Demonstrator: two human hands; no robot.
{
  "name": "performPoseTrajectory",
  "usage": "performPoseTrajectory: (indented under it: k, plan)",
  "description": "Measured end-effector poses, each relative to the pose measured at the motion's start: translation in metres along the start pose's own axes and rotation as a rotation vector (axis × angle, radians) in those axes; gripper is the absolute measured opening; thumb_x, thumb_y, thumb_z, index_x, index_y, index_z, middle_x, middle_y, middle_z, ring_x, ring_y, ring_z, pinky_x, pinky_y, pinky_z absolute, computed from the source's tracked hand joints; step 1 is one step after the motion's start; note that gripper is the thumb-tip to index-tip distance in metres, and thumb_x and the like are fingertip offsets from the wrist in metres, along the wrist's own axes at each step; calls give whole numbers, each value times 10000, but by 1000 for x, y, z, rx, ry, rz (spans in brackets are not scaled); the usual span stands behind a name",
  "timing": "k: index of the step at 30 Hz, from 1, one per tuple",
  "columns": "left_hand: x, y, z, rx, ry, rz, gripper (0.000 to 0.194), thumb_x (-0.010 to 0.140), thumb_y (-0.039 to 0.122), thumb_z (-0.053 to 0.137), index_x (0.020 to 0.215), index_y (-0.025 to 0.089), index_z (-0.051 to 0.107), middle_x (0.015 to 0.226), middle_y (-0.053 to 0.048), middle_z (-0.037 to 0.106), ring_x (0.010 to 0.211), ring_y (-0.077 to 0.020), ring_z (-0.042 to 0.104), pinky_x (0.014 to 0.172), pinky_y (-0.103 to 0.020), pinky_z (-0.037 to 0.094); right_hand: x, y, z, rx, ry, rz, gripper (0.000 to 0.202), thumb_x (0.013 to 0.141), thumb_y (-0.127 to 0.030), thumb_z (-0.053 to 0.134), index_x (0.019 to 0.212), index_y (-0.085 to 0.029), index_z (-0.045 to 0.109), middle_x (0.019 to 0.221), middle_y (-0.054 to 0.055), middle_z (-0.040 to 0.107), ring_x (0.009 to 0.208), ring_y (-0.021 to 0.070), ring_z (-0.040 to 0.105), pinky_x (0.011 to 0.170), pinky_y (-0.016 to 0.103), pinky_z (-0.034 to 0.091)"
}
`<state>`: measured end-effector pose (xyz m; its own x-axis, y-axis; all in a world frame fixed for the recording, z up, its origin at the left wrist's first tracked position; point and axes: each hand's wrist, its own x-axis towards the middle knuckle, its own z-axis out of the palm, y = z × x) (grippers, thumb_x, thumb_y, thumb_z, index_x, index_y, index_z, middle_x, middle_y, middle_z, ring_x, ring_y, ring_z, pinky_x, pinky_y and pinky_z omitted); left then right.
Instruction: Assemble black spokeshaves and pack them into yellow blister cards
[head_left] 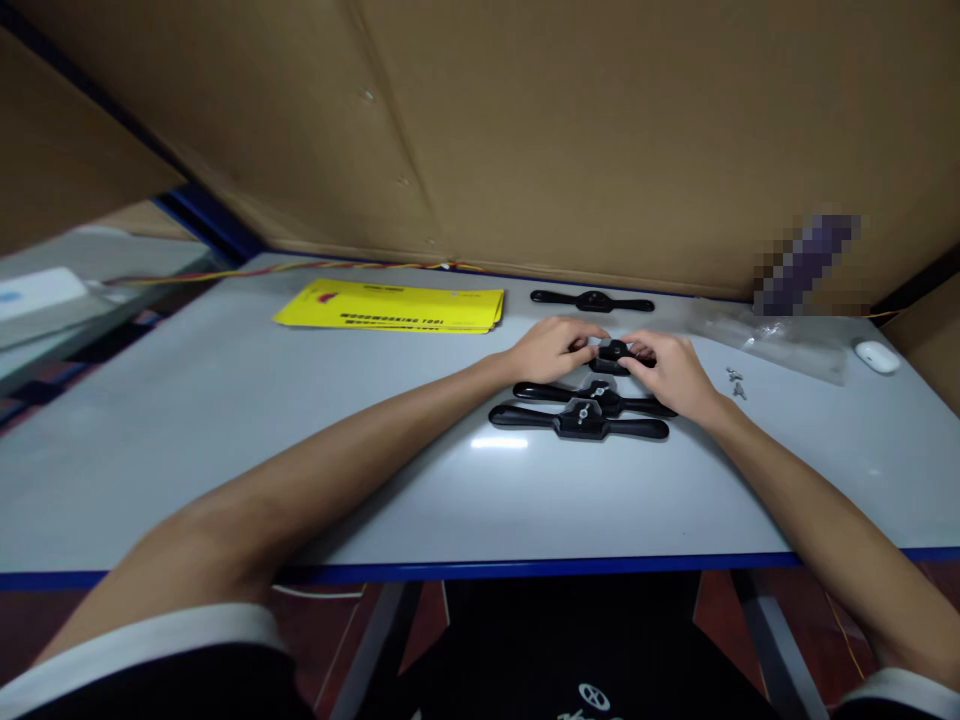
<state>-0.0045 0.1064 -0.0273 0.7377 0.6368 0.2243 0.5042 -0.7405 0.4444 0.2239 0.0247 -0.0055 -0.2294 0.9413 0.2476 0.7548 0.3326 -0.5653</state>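
Both my hands are at a black spokeshave (611,365) lying third from the front in a column of them. The fingers of my left hand (555,348) are closed at the left side of its middle, covering that handle. My right hand (667,368) pinches the right side of the middle, and part of that handle is hidden. Just nearer to me lie two more black spokeshaves, the front one (581,420) and the one behind it (547,392), each with a silvery piece at its centre. Beyond my hands rests another spokeshave (592,300), without a silvery piece visible.
Small metal wing screws (737,383) lie right of my right hand. A clear plastic bag (780,345) and a white rounded case (876,356) are farther right. Yellow printed cards (394,305) are stacked at the back left. A cardboard wall (525,150) rises behind the table.
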Motion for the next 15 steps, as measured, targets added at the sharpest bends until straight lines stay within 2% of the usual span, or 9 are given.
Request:
performPoseTrajectory:
  k: [3,5,7,10,15]
  plan:
    - [0,0,1,-14,1,5,486,1001,371,427,1311,190,754,1075,-87,782,971,-243,684,870,-340,494,0,2,2,47,15,12,257,890,-156,760,1140,-215,780,968,56,813,891,237,755,901,419,577]
    - [0,0,2,-35,15,4,475,1019,384,410,1281,204,763,1135,-85,785,1016,-245,687,897,-338,496,0,4,3,45,24,7,254,883,-169,772,1132,-218,766,945,47,797,873,232,740,889,417,571]
    - [-1,2,1,-48,14,-9,496,1032,468,424,1270,201,768,996,-71,775,922,-236,674,832,-322,478,0,5,4,28,26,-6,246,879,-182,778,1120,-222,754,936,44,785,869,233,729,875,415,565]
    - [-1,3,-1,-55,11,-26,553,999,577,498,1270,179,769,794,-32,684,758,-203,604,723,-299,412,-1,5,5,14,14,-20,208,883,-187,768,1086,-220,736,945,52,778,884,237,723,870,411,563]
    - [-1,3,-1,-58,21,-36,542,946,578,575,1238,169,775,757,-8,626,715,-173,551,695,-285,373,-2,2,2,-76,-19,-79,53,958,-260,688,994,-228,711,1006,82,779,922,260,712,877,425,549]
